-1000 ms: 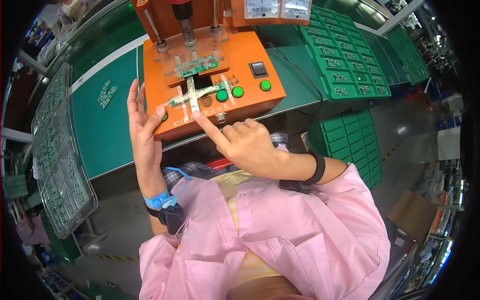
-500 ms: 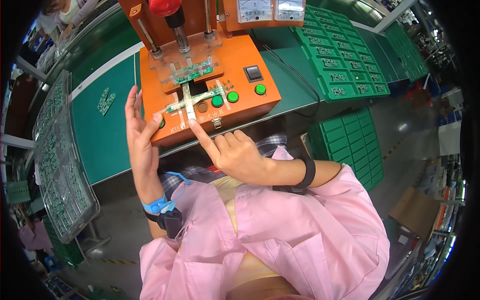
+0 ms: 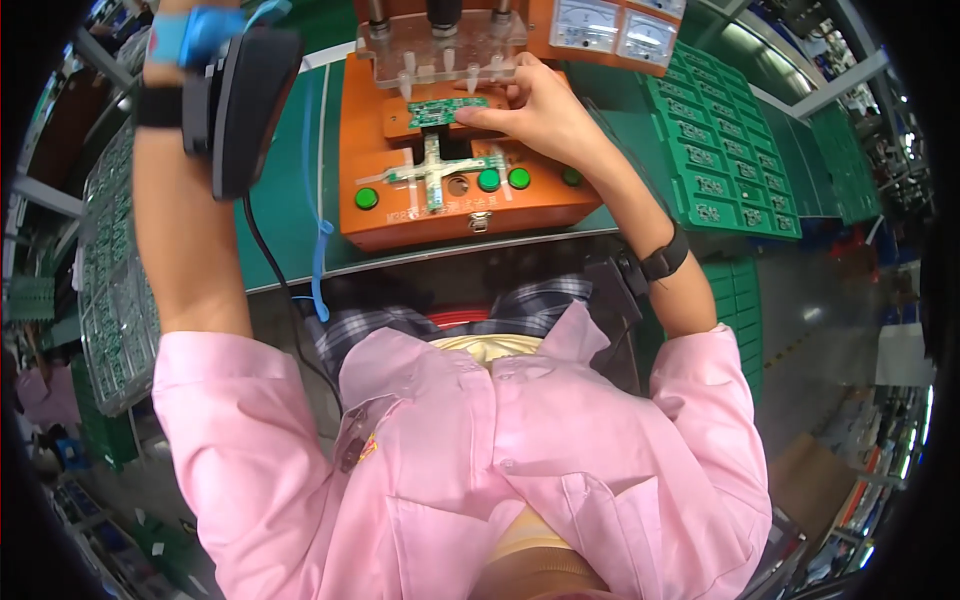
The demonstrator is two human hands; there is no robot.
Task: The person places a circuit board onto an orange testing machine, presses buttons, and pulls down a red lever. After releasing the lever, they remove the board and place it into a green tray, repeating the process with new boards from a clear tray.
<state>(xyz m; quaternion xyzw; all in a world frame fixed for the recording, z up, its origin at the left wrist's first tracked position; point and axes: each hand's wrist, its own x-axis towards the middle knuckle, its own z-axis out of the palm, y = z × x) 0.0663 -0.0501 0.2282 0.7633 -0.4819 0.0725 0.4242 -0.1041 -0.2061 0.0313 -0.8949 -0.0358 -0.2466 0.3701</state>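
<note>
At the orange test fixture (image 3: 370,228), my right hand (image 3: 548,112) reaches in from the right. Its thumb lies on the right end of a small green circuit board (image 3: 430,113), with the fingers curled close behind that end. The board rests on the orange raised block, beneath a clear plate (image 3: 420,68) with downward pins. Of my left arm, the forearm (image 3: 190,240) and strapped wrist show; the hand itself is beyond the upper edge. A blue wrist strap (image 3: 208,36) and a black device sit on that wrist.
Green buttons (image 3: 367,198) and crossed tape strips (image 3: 434,180) are on the fixture's front. Dial meters (image 3: 585,25) stand behind it. To the right lies a green tray (image 3: 690,182) of boards; clear trays (image 3: 108,290) are at left. A blue cord (image 3: 318,265) hangs over the table edge.
My left hand has gone from the fixture's left side up out of view. My right hand has moved from the front tape to the board. The clear plate now stands higher above the board.
</note>
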